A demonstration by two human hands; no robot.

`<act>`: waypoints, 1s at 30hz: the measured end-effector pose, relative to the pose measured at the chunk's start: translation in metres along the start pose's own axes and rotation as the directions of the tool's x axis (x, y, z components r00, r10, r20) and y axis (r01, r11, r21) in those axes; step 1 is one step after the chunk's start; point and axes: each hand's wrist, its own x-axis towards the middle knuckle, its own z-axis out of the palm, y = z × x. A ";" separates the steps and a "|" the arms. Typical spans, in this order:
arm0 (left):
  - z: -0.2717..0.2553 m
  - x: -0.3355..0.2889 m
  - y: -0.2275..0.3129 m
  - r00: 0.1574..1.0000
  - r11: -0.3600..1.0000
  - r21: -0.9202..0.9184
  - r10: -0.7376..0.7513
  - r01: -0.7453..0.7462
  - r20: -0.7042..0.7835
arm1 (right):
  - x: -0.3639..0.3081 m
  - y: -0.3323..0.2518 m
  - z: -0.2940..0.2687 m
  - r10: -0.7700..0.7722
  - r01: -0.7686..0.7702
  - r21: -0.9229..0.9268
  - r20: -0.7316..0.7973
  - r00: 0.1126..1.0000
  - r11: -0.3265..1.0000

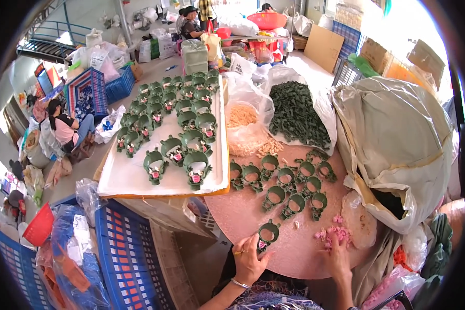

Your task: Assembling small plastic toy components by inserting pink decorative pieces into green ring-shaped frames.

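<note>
My left hand, with a bracelet and a ring on it, is closed on a dark green plastic piece with a round ring-shaped top, small ears and a pink bit on its lower part. It stands near the table's front edge. My right hand reaches into a small heap of pink plastic bits, its fingers apart and touching them; whether a bit is between the fingertips is hidden. Beyond my hands stand several similar green ring pieces without the pink bit.
A white tray at the left holds rows of green pieces with pink bits. Sacks of beige pieces and dark green pieces sit at the round table's back. A large grey sack stands right; blue crates lie left.
</note>
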 end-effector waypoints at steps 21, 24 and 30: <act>0.002 0.003 0.006 1.000 0.998 0.055 -0.012 0.011 0.011 | 0.024 0.017 0.051 -0.212 0.332 0.158 -0.508 0.835 0.930; 0.002 -0.001 0.005 1.000 0.999 0.047 -0.012 0.012 0.002 | 0.017 0.004 0.044 -0.183 0.329 0.172 -0.559 0.809 0.929; 0.001 -0.003 0.005 0.999 0.999 0.023 -0.045 0.045 -0.009 | 0.018 -0.001 0.056 -0.176 0.400 0.379 -0.504 0.845 0.834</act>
